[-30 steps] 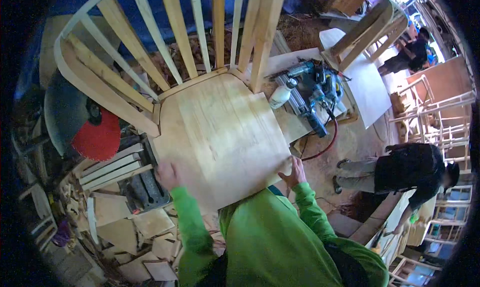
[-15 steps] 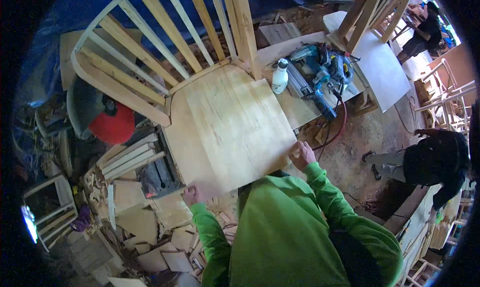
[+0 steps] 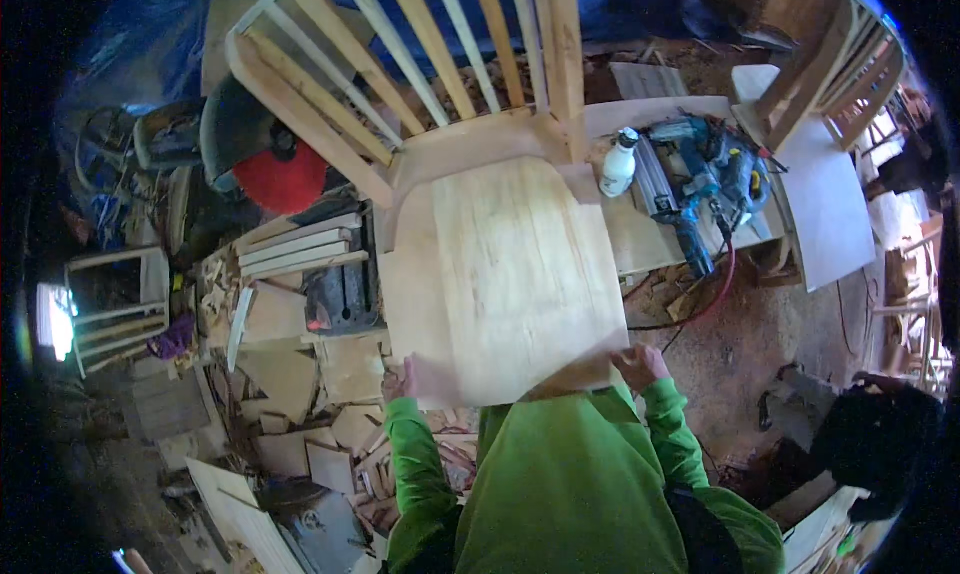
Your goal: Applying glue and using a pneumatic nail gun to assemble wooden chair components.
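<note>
Beyond the left hand [image 3: 400,381], the slatted chair back [image 3: 432,49] is cut off by the upper edge, while right of the right hand [image 3: 642,368] a dark-clad person [image 3: 872,442] is blurred.

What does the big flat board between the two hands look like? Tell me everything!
The board is a wide, flat, pale panel that looks like wood, with a yellower middle and thin grain streaks running from its near end to its far end. The far end is narrower and curved, and points toward the slatted chair back. The left hand holds it by the near left corner, the right hand by the near right. Its underside is hidden.
</note>
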The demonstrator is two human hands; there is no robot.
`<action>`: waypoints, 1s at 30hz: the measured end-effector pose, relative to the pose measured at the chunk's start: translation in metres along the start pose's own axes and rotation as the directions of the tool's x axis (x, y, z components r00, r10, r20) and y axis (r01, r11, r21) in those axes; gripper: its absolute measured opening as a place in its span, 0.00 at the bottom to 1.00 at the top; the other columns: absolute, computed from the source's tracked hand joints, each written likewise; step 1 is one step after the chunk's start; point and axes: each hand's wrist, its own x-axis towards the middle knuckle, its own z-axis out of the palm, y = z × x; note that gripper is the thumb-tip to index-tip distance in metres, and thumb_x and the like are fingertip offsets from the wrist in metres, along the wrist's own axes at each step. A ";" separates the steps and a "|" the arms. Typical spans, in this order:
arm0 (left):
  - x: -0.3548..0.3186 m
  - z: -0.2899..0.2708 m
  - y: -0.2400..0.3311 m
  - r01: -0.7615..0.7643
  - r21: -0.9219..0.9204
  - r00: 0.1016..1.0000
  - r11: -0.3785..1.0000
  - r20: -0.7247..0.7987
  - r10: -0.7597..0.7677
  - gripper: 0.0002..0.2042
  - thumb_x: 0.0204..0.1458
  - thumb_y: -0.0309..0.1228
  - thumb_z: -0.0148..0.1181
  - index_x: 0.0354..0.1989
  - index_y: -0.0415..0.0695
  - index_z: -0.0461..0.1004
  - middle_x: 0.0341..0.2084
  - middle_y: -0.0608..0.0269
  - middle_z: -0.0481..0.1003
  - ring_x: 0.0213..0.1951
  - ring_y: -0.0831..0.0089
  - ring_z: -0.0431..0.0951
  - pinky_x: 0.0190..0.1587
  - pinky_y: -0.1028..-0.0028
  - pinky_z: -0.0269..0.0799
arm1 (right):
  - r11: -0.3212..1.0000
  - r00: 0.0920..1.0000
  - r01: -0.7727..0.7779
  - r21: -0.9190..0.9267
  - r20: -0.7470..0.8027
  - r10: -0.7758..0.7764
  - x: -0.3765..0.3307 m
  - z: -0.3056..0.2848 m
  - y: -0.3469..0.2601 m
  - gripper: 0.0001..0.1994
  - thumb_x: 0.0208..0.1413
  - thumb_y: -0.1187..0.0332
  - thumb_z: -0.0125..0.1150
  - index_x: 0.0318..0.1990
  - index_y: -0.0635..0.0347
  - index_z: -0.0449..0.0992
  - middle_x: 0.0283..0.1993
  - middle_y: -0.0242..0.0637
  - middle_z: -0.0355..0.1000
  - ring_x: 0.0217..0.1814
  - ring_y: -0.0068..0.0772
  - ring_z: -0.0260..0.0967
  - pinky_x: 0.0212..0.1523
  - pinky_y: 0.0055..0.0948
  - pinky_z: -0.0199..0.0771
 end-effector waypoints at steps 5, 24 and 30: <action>0.046 0.067 -0.112 0.238 -0.465 0.967 0.853 0.193 -0.165 0.37 0.47 0.64 0.39 0.45 0.40 0.71 0.45 0.46 0.71 0.45 0.50 0.71 0.50 0.61 0.65 | 0.964 0.963 0.265 0.003 0.058 -0.264 0.031 0.012 0.039 0.17 0.58 0.50 0.42 0.38 0.48 0.74 0.29 0.55 0.69 0.29 0.57 0.67 0.28 0.48 0.63; -0.139 -0.027 -0.153 0.181 -0.878 0.680 0.444 -0.215 -0.701 0.30 0.55 0.52 0.44 0.25 0.28 0.70 0.15 0.60 0.68 0.20 0.75 0.62 0.24 0.69 0.59 | 0.946 0.982 0.103 0.307 -0.185 -0.047 0.013 0.092 -0.193 0.25 0.56 0.50 0.50 0.20 0.66 0.65 0.14 0.37 0.57 0.18 0.27 0.53 0.20 0.31 0.54; -0.091 -0.108 -0.222 0.345 -0.828 0.502 0.442 -0.236 -0.832 0.29 0.56 0.50 0.43 0.25 0.29 0.73 0.15 0.51 0.71 0.18 0.63 0.65 0.23 0.63 0.61 | 0.906 0.932 0.361 0.221 -0.115 -0.343 0.060 0.199 -0.307 0.25 0.56 0.49 0.49 0.21 0.65 0.69 0.17 0.49 0.65 0.20 0.45 0.63 0.23 0.42 0.61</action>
